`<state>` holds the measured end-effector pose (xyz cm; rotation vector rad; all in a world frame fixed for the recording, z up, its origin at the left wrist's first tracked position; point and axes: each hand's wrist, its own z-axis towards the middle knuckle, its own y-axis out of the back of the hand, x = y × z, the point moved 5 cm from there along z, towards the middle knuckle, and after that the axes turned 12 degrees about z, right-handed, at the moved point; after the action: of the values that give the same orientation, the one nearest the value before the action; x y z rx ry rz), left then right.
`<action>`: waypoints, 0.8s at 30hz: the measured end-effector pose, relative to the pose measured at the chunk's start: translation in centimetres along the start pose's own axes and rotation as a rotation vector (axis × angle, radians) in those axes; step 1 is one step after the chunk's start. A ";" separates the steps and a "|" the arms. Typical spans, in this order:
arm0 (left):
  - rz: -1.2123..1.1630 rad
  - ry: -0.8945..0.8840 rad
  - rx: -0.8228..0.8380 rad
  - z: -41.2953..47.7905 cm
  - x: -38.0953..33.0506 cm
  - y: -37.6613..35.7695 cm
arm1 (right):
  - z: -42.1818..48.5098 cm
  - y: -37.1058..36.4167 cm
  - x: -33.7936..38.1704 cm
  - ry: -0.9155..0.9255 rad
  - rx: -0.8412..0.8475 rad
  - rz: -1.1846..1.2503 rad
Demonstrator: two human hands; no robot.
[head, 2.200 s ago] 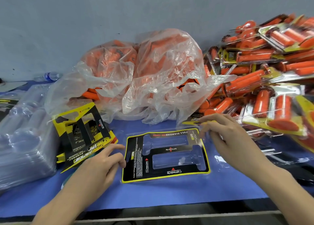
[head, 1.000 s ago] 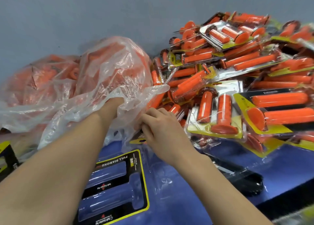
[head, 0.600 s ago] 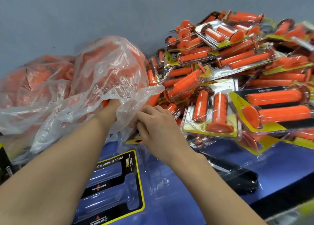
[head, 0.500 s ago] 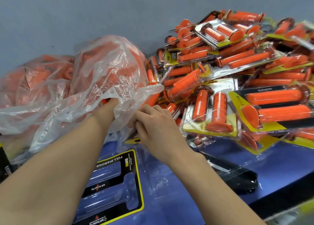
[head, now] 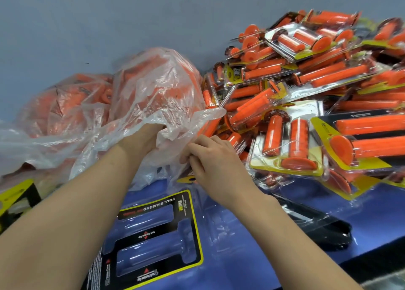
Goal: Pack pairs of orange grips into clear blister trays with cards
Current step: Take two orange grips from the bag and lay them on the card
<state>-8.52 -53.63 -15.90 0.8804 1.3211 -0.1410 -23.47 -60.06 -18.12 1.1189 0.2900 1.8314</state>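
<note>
— Two hands at crinkled clear plastic bag, far left, orange rubber grips inside. Fingers?
— On left hand buried, cannot tell; right hand fingers pinch bag mouth. Hold it wide, lift one pair to near clear blister tray with black-yellow card.

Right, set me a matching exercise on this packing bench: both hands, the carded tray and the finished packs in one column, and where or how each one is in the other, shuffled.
Column one
1. left hand
2. right hand
3. carded tray
4. packed blister packs

Column two
A. heaped at the right, against the wall
B. inside the mouth of the plastic bag, fingers hidden
C. lying flat nearest the camera, both cavities empty
D. pinching the bag's edge

Pairs: 1-B, 2-D, 3-C, 4-A
</note>
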 end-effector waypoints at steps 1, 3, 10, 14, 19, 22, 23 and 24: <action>0.028 -0.001 0.007 -0.3 -0.1 0.6 | 0.0 -0.1 0.1 0.000 0.004 -0.003; 0.078 -0.007 0.064 -0.8 -0.2 2.0 | 0.0 -0.4 0.3 0.008 0.009 -0.009; -0.026 -0.107 -0.028 -5.2 -0.7 7.4 | -0.5 -1.3 1.3 0.040 0.031 -0.061; -0.220 -0.122 -0.038 -8.6 3.3 10.2 | -1.4 -1.6 2.2 0.081 0.014 -0.068; -0.223 -0.228 0.005 -12.7 10.3 14.0 | -2.8 -2.2 4.2 0.165 -0.039 0.058; -0.129 -0.156 -0.116 -13.3 12.5 16.1 | -3.1 -3.3 5.1 0.185 -0.004 0.128; -0.153 -0.150 -0.129 -13.3 13.1 16.7 | -3.1 -3.6 5.2 0.184 0.005 0.151; -0.187 -0.140 -0.150 -13.4 13.2 16.8 | -3.1 -3.8 5.3 0.178 0.016 0.182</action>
<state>-5.72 -28.79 -19.31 0.6085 1.2640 -0.2422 -24.43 -52.92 -19.11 1.0224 0.3150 2.0979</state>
